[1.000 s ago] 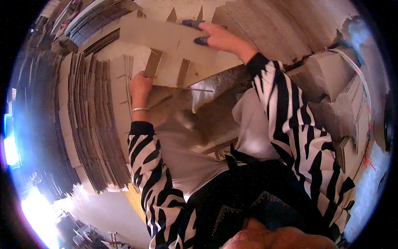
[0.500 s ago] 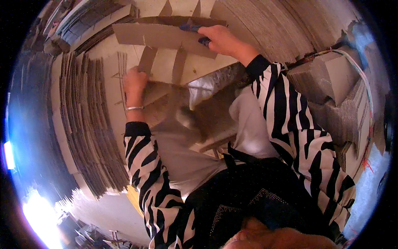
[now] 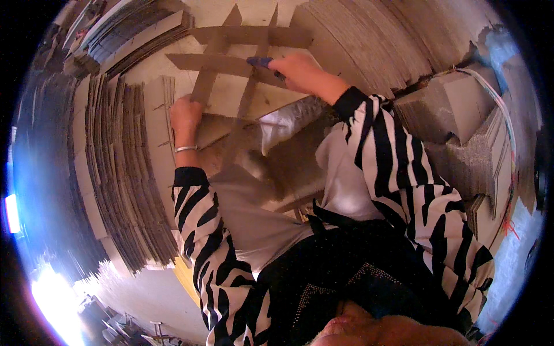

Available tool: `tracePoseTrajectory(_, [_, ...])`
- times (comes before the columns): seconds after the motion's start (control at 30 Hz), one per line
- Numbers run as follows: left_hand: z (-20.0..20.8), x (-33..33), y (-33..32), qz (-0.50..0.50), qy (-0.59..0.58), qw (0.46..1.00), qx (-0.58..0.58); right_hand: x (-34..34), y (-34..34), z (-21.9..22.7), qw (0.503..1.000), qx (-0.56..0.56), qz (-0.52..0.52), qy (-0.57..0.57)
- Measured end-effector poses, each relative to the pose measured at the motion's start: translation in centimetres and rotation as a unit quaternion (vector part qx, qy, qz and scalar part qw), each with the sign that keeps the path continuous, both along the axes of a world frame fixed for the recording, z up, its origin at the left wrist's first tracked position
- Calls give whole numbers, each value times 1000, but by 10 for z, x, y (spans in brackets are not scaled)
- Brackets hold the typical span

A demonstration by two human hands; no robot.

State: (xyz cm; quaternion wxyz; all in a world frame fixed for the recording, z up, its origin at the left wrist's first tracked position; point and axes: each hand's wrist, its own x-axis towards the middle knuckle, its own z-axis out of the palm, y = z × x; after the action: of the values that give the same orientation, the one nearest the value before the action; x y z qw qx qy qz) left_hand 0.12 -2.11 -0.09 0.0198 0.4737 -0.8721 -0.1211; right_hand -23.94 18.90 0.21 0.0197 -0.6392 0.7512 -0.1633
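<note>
Several cardboard strips stand on edge and cross one another in a grid on the pale work surface. My left hand (image 3: 186, 115) is closed at the near end of the left lengthwise strip (image 3: 204, 85). My right hand (image 3: 297, 72) is closed on the right part of the front cross strip (image 3: 210, 63), with dark blue coverings (image 3: 259, 61) on its fingertips. This strip crosses both lengthwise strips. Behind it lies a second cross strip (image 3: 242, 36). The right lengthwise strip (image 3: 248, 95) runs toward me between my hands.
A long row of cardboard pieces (image 3: 130, 173) stands to my left. More cardboard stacks (image 3: 369, 46) lie at the far right, with another stack (image 3: 461, 161) beside my right arm. A cable (image 3: 496, 95) runs along the right. Clear plastic (image 3: 283, 122) lies near my knees.
My right hand has moved down and slightly left with the front cross strip, which now sits lower across the lengthwise strips. The back cross strip shows more. My left hand has stayed almost still.
</note>
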Motion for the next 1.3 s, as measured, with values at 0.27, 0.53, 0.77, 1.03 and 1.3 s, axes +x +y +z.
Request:
tracePoseTrajectory(0.27, [-4,-15,-1,25,11,1000,1,-5,12,-2,992,-118,42,-29])
tracePoseTrajectory(0.53, [-8,-3,-3,33,-26,999,1,17,10,-9,990,-59,-51,-114])
tracePoseTrajectory(0.77, [-5,-11,-5,20,-17,1000,-2,16,-1,3,994,-86,19,-68])
tracePoseTrajectory(1.03, [-10,-6,-2,42,-28,998,-26,30,23,27,997,40,-54,-34])
tracePoseTrajectory(1.3, [0,-1,6,60,-26,997,-33,36,27,19,999,9,-37,-37])
